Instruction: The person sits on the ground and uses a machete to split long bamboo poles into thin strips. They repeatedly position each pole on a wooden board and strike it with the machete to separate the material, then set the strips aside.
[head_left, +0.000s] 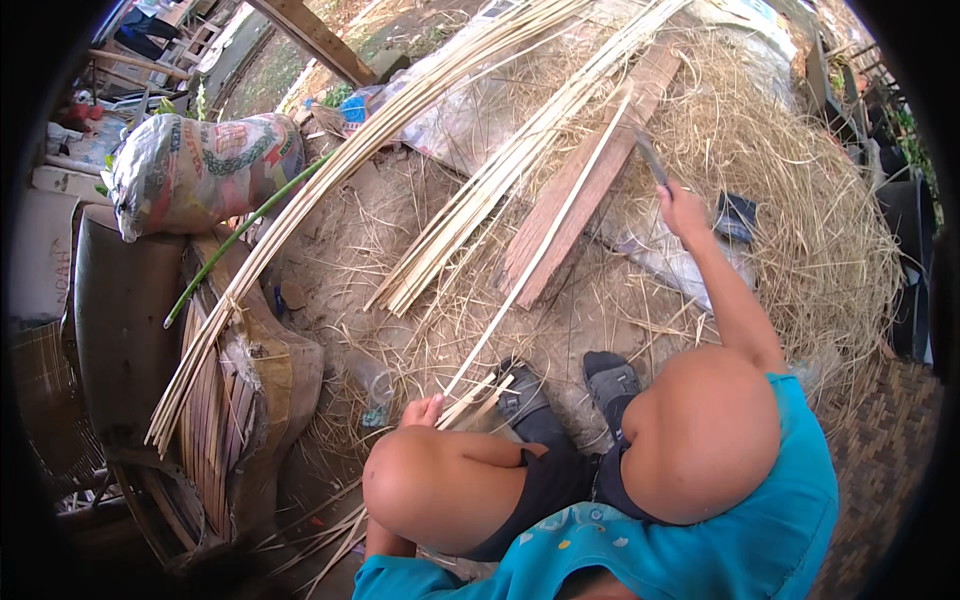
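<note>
My left hand (423,410), beside my left knee, is closed on the near end of a long, thin bamboo strip (492,322). The strip slants away from me and lies along a brown wooden board (572,238) on the ground. Out at arm's length, my right hand (685,212) grips a knife (651,158), its blade pointing to the far left beside the board's right edge. Whether the blade touches the strip or the board, I cannot tell. Several short strips (480,402) lie by my left hand and left foot.
A bundle of pale strips (480,215) lies left of the board. Longer strips (300,215) rest across a wooden trough-like piece (285,370) on the left, near a green stalk (240,238) and a stuffed sack (205,170). Curly shavings (810,210) heap at right.
</note>
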